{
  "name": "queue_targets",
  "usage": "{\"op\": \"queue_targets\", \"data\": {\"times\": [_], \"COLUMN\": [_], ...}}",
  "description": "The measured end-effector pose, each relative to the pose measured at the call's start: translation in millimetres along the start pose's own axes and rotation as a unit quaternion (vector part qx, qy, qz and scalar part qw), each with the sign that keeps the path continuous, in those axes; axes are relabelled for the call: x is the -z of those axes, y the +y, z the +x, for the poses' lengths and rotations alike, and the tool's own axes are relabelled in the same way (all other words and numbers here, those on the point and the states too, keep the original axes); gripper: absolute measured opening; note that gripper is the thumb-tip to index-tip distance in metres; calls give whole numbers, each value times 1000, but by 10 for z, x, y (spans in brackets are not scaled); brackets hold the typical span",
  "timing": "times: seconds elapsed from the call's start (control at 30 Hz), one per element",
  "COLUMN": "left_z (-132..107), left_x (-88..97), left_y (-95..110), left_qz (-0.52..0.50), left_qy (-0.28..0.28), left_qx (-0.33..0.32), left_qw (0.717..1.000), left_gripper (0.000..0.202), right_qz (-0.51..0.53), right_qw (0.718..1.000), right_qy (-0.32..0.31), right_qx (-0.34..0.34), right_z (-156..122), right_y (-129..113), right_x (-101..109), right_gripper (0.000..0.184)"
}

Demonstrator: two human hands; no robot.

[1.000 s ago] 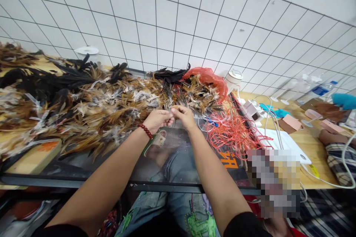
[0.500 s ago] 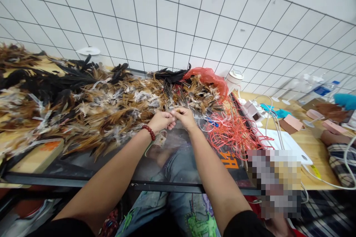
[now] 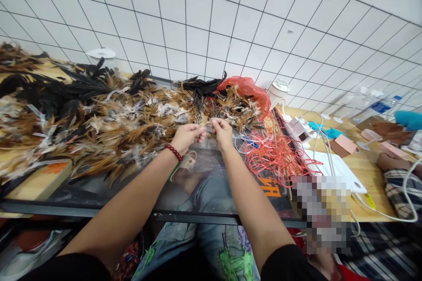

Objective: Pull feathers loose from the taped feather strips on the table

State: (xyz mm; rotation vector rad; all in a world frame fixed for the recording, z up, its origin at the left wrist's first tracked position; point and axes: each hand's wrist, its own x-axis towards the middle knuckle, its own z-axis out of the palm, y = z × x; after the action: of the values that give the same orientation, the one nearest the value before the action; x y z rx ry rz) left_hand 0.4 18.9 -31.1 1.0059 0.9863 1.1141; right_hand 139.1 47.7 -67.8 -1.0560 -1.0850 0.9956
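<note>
My left hand (image 3: 189,137), with a dark red bead bracelet (image 3: 173,152) on its wrist, pinches a small tan feather (image 3: 204,120) that sticks up past the fingertips. Just right of it, my right hand (image 3: 223,134) is closed in a pinch by the feather; what its fingertips hold is too small to make out. Both hands are over the transparent tabletop (image 3: 211,164). A big heap of brown, white and black feathers (image 3: 138,118) spreads behind and to the left of them.
A red plastic bag (image 3: 255,92) lies behind the feathers. Tangled red cord (image 3: 273,151) is right of my hands. Farther right are a white board (image 3: 332,169), cables and pink blocks (image 3: 392,149). A person in a plaid sleeve (image 3: 400,189) sits at the right. A tiled wall (image 3: 198,22) stands behind.
My hands were touching at the fingertips; they have come slightly apart, and a tan feather now shows between them. The view has shifted a little.
</note>
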Motion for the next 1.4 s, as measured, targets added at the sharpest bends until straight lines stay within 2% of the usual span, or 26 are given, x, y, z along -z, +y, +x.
{"op": "queue_targets", "data": {"times": [0.07, 0.13, 0.2, 0.33, 0.37, 0.4, 0.43, 0.57, 0.7, 0.83, 0.93, 1.0, 1.1, 1.2, 1.27, 1.4], "left_z": [14, 26, 38, 65, 70, 73, 72, 48, 15, 16, 39, 56, 74, 79, 74, 46], "left_x": [13, 27, 38, 55, 58, 59, 58, 32, -14, -7, 48, 88, 126, 131, 121, 79], "left_y": [42, 87, 116, 115, 110, 105, 100, 91, 83, 104, 149, 182, 213, 211, 195, 150], "left_qz": [-63, -97, -112, -117, -116, -114, -110, -88, -63, -61, -91, -103, -107, -98, -75, 3], "left_qy": [57, 102, 133, 172, 176, 179, 181, 178, 153, 114, 141, 162, 180, 178, 172, 123], "left_qx": [-51, -78, -98, -111, -112, -114, -115, -99, -81, -88, -109, -124, -127, -136, -141, -122], "left_qw": [995, 987, 980, 972, 971, 971, 970, 975, 983, 988, 980, 974, 970, 970, 972, 985], "left_gripper": [22, 19, 16, 16, 16, 17, 17, 15, 14, 20, 20, 19, 18, 17, 15, 14], "right_qz": [-27, -90, -188, -421, -450, -458, -445, -294, -183, -129, -107, -143, -244, -288, -249, -128], "right_qw": [999, 996, 981, 896, 881, 877, 885, 954, 982, 990, 991, 987, 967, 949, 959, 982], "right_qy": [46, 22, -24, -72, -81, -84, -79, -13, -6, -58, -81, -58, -12, 20, -8, -127], "right_qx": [5, 13, 50, 123, 123, 117, 107, 63, 36, 18, 22, 37, 72, 124, 133, 54], "right_z": [33, 31, -6, -94, -100, -96, -86, -18, -11, -41, -41, -36, -36, -47, -57, -73], "right_y": [27, 36, 19, -59, -74, -83, -87, -64, -27, -8, 2, 4, -13, -55, -88, -128], "right_x": [-5, -7, -2, 42, 57, 71, 83, 89, 31, -19, 1, 37, 79, 55, 3, -98], "right_gripper": [33, 26, 18, 8, 6, 5, 7, 15, 24, 32, 34, 32, 23, 25, 26, 29]}}
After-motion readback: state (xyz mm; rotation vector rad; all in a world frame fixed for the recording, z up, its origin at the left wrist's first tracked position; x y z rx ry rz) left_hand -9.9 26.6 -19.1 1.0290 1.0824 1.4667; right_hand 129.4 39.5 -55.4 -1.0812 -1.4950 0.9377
